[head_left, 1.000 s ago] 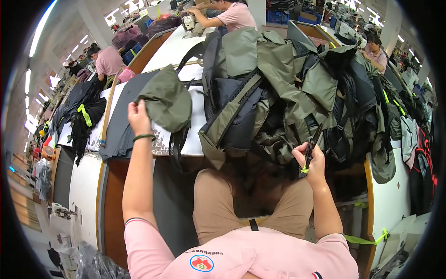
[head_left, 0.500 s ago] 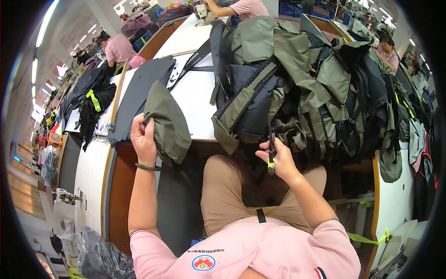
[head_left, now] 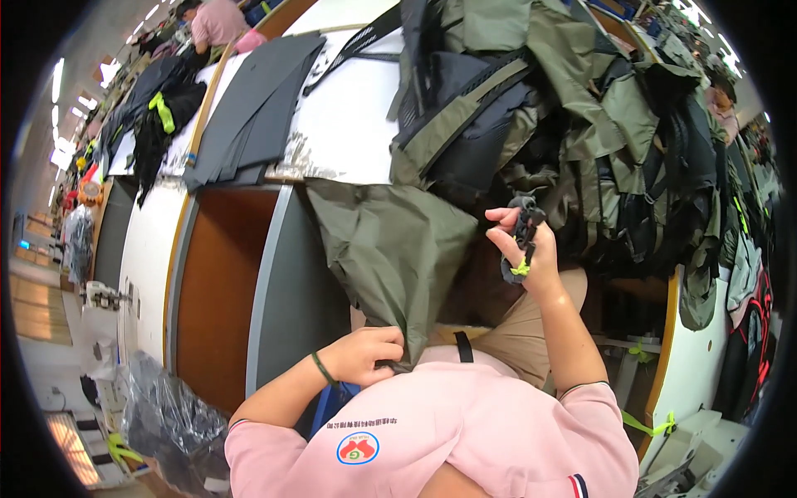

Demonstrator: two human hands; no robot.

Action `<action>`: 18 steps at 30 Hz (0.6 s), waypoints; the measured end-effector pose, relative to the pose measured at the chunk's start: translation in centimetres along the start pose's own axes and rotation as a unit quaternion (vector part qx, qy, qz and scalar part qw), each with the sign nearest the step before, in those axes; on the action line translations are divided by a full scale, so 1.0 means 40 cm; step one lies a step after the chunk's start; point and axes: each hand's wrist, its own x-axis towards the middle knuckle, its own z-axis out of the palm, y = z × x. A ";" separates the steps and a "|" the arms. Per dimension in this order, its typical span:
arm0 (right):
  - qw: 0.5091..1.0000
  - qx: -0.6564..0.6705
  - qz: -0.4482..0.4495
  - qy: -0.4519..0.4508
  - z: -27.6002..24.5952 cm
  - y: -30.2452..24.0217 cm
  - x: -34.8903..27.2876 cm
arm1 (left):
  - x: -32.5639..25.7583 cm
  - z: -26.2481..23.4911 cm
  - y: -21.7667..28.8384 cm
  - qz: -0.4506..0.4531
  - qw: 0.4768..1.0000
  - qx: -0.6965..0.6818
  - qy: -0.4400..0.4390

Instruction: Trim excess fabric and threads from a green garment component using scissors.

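My left hand (head_left: 362,355) is closed on the lower corner of an olive-green fabric piece (head_left: 390,257), close to my shirt front. The fabric hangs spread from the table edge down to my lap, creased toward my fingers. My right hand (head_left: 540,253) grips dark thread snips (head_left: 521,224) with a yellow-green tie at the lower end; motion blurs their blades. This hand is held just right of the fabric, apart from it. Behind it lies a heap of olive and black backpacks (head_left: 477,124), with straps and mesh showing.
Dark grey flat sheets (head_left: 249,108) lie on the white table (head_left: 353,124), left of the backpacks. Below the table is an open brown compartment (head_left: 220,266). Black pieces with a neon strip (head_left: 164,112) lie farther left. Another person (head_left: 217,26) works at the far left.
My left hand has come down and toward my body, drawing the olive fabric off the table side and opening it out. The right hand has risen slightly, still holding the snips. The view has tilted downward.
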 end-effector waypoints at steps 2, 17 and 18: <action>0.999 -0.027 -0.001 -0.046 0.046 0.002 0.008 | -0.019 0.055 -0.044 -0.033 0.996 -0.087 -0.011; 0.952 -0.216 0.160 -0.149 0.260 0.324 -0.147 | 0.058 -0.107 -0.379 -0.317 0.853 0.099 0.402; 0.946 -0.222 0.180 -0.150 0.259 0.323 -0.154 | 0.062 -0.102 -0.418 -0.315 0.855 0.099 0.400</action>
